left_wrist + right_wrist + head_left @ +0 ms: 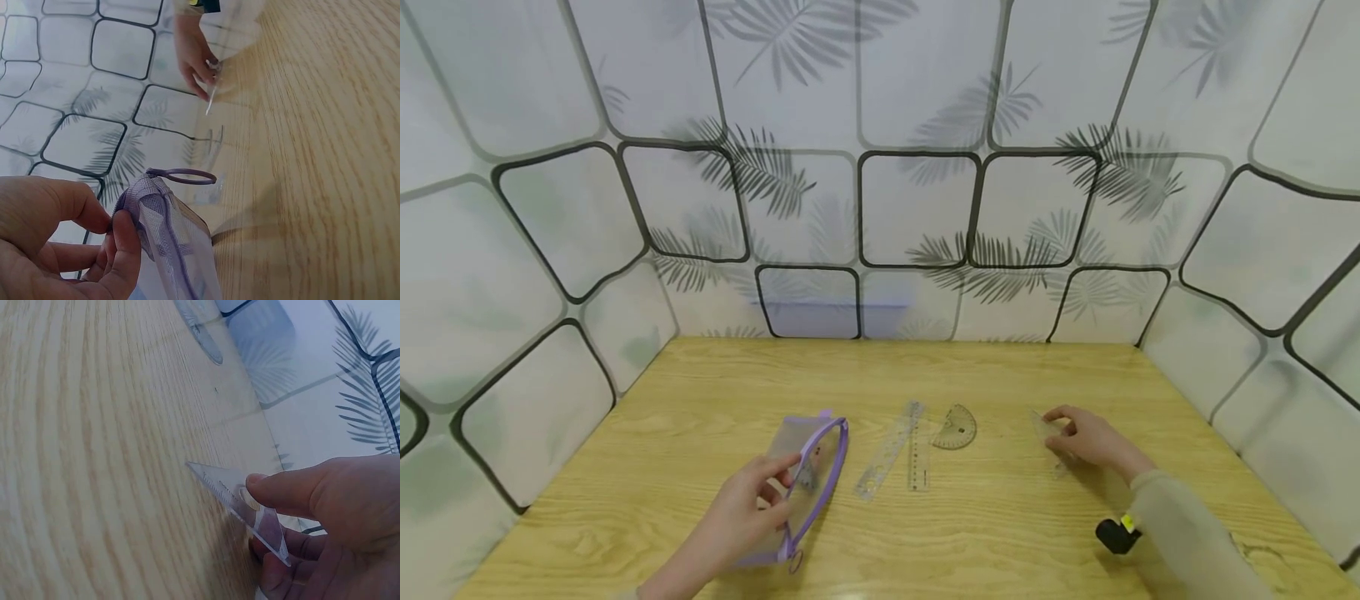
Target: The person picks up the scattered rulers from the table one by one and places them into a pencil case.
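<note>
A translucent pencil pouch (805,479) with purple zip trim lies on the wooden table (700,400), left of centre. My left hand (745,508) pinches its open edge (147,219); the purple ring pull (190,177) sticks out beyond it. My right hand (1086,437) pinches a clear plastic triangle ruler (240,506), tilted with one corner on the table; it shows faintly in the head view (1047,433). Between the hands lie two clear straight rulers (887,462) (916,446) and a clear protractor (955,427).
Panelled walls (917,208) with black frames and a leaf print close in the table at the back and both sides. A black wrist device (1116,533) sits on my right sleeve.
</note>
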{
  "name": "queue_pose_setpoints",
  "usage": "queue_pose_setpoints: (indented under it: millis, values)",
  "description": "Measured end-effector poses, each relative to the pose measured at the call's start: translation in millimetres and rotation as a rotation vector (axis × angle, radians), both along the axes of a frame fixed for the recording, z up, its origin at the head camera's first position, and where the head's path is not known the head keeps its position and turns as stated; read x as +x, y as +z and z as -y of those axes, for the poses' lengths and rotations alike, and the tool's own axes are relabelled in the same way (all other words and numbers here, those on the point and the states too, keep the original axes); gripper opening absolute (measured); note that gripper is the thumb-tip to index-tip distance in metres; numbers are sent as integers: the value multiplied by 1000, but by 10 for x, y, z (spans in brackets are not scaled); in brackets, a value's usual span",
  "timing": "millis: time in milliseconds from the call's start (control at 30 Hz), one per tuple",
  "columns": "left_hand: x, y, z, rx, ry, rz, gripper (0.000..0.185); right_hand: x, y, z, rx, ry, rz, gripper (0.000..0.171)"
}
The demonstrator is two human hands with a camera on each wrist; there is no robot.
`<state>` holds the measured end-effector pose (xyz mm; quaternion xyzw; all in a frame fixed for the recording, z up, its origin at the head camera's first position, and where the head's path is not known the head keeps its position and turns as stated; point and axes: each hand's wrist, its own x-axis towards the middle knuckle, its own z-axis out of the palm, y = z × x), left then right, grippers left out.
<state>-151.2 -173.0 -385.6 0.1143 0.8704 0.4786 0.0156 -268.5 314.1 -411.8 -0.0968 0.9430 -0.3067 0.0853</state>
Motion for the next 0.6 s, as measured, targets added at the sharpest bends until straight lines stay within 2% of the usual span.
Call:
queue_pose_setpoints:
  millis: [300,600]
  values:
    - [0,-2,-5,7,1,-7,55,-60,3,-40,99,40,-82,35]
    - [-3,-11,-3,13,1,-7,56,-5,86,-30,108,119,-50,21]
